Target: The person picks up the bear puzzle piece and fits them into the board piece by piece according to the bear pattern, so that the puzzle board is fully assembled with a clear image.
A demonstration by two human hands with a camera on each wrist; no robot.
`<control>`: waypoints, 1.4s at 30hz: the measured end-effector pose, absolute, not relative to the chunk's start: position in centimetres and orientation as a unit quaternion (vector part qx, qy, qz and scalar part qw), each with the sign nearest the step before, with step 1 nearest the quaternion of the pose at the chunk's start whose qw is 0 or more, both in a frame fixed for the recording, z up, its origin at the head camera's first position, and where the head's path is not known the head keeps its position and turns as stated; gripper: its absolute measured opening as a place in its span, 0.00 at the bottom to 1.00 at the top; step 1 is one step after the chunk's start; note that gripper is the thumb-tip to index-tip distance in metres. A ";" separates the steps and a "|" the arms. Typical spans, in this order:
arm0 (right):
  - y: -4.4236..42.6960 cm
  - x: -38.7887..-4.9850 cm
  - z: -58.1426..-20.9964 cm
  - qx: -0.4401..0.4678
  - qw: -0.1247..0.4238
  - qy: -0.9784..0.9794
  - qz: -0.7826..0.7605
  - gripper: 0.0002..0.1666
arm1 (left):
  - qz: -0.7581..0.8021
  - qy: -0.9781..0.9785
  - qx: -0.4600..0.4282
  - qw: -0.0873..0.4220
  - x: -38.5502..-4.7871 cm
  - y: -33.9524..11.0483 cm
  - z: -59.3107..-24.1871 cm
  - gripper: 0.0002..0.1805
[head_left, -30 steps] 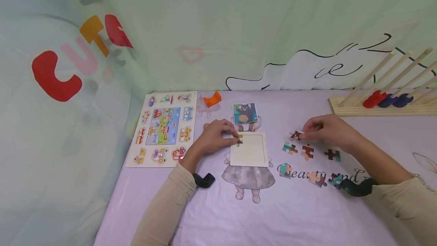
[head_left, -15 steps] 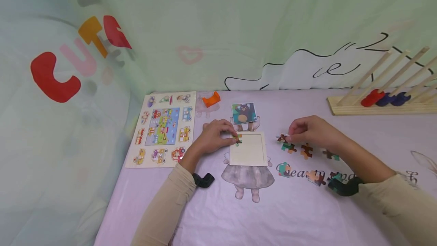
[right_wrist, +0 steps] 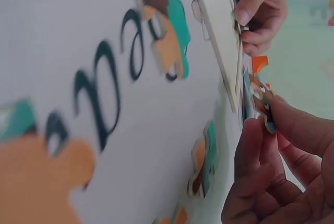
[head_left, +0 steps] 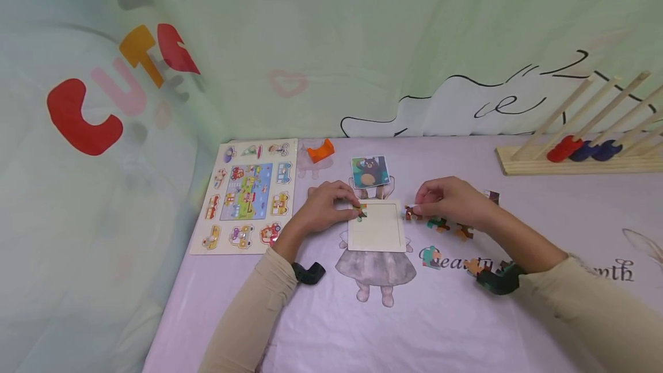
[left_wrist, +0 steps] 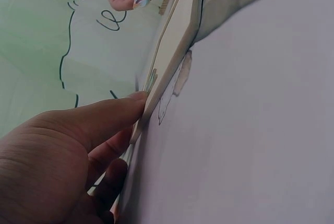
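Observation:
A square wooden puzzle board [head_left: 380,235] lies mid-table, with one jigsaw piece [head_left: 361,210] in its upper left corner. My left hand [head_left: 328,206] holds the board at that corner; its thumb presses the edge in the left wrist view. To the right of the board, my right hand [head_left: 452,201] pinches a brown jigsaw piece [head_left: 411,212] between thumb and fingers. The right wrist view shows a bear's face on this piece [right_wrist: 259,98], held just off the board's right edge. Several loose jigsaw pieces [head_left: 431,257] lie under and in front of the right forearm, some partly hidden.
Behind the board is a bear picture card [head_left: 370,171]. A vehicle puzzle [head_left: 248,189] lies left, with an orange block [head_left: 321,151] near its upper corner. At the back right stands a wooden peg rack [head_left: 606,167] with red and blue rings. Curtains rise behind and left.
My right hand has carried the brown jigsaw piece leftward, from over the loose pieces to beside the board's right edge. The left hand and the board have stayed in place.

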State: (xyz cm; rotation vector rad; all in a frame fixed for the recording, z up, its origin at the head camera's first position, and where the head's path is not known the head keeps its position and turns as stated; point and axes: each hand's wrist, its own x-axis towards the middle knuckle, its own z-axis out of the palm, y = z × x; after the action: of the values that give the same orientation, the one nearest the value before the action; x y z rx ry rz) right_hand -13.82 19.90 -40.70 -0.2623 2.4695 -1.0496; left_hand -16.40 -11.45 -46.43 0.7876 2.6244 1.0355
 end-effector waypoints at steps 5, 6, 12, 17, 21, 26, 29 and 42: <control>18.9 -14.1 -40.9 -0.096 0.215 0.891 -0.389 0.12 | 0.352 0.890 0.269 0.106 -16.4 -11.4 -46.4 0.07; 18.7 -14.2 -41.0 -0.096 0.214 0.890 -0.390 0.11 | 0.353 0.890 0.269 0.106 -16.4 -11.4 -46.4 0.07; 17.6 -14.4 -41.2 -0.099 0.206 0.891 -0.392 0.10 | 0.356 0.891 0.260 0.111 -16.3 -11.3 -46.4 0.07; 16.8 -14.5 -41.2 -0.096 0.212 0.890 -0.392 0.09 | 0.354 0.891 0.259 0.112 -16.3 -11.3 -46.4 0.07; 16.4 -14.6 -41.3 -0.100 0.211 0.888 -0.397 0.10 | 0.351 0.892 0.262 0.111 -16.4 -11.3 -46.4 0.07; 15.9 -14.7 -41.5 -0.096 0.211 0.883 -0.409 0.10 | 0.349 0.893 0.263 0.109 -16.4 -11.3 -46.5 0.07; 15.6 -14.7 -41.6 -0.088 0.215 0.877 -0.420 0.11 | 0.348 0.893 0.263 0.109 -16.4 -11.4 -46.6 0.06; 14.4 -15.0 -41.9 -0.069 0.226 0.869 -0.434 0.13 | 0.349 0.893 0.265 0.105 -16.6 -11.4 -46.6 0.07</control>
State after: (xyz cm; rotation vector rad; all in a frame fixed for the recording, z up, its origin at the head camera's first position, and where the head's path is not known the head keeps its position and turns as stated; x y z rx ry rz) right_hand -15.05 14.45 -41.93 -0.1908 2.3971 -1.1970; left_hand -16.62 -11.43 -46.63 0.7801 2.6308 1.0288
